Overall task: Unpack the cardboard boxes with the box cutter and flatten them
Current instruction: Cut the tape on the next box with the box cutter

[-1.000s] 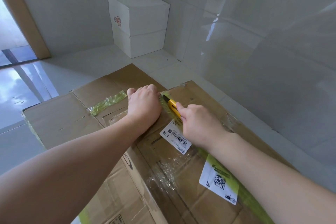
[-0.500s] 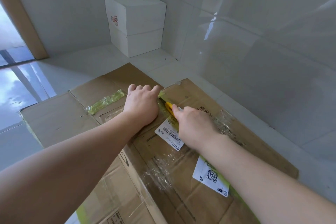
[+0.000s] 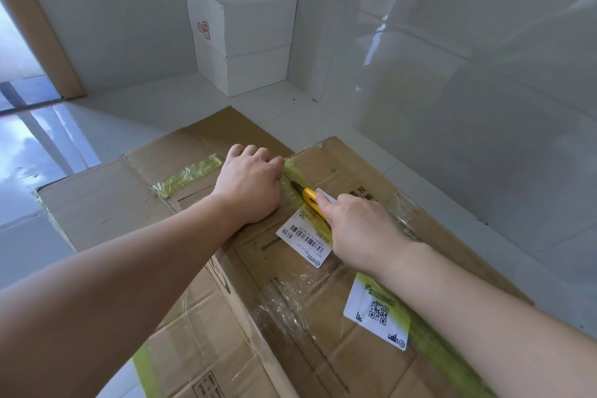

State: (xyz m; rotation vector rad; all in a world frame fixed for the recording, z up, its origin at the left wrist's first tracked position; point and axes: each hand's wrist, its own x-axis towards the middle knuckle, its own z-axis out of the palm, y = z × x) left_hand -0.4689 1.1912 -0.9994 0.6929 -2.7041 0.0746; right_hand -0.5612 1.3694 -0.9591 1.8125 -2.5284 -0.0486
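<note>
A big brown cardboard box (image 3: 361, 178) stands in front of me, sealed with a green tape seam (image 3: 292, 171) and clear film. It carries a barcode label (image 3: 302, 241) and a QR label (image 3: 376, 313). My left hand (image 3: 250, 184) sits on the box's far left corner, with the fingers bent down over the edge. My right hand (image 3: 358, 233) grips a yellow box cutter (image 3: 310, 199). The cutter's blade lies in the green tape just right of my left hand.
Brown cardboard (image 3: 106, 203) with crumpled green tape lies flat to the left of the box. A white box (image 3: 242, 39) stands in the room's corner. A glossy tiled wall (image 3: 468, 90) runs close along the right. A glass door (image 3: 19, 145) is at the left.
My right hand has drawn the cutter a little back toward me along the green tape. My left hand has stayed on the corner. The view has shifted slightly.
</note>
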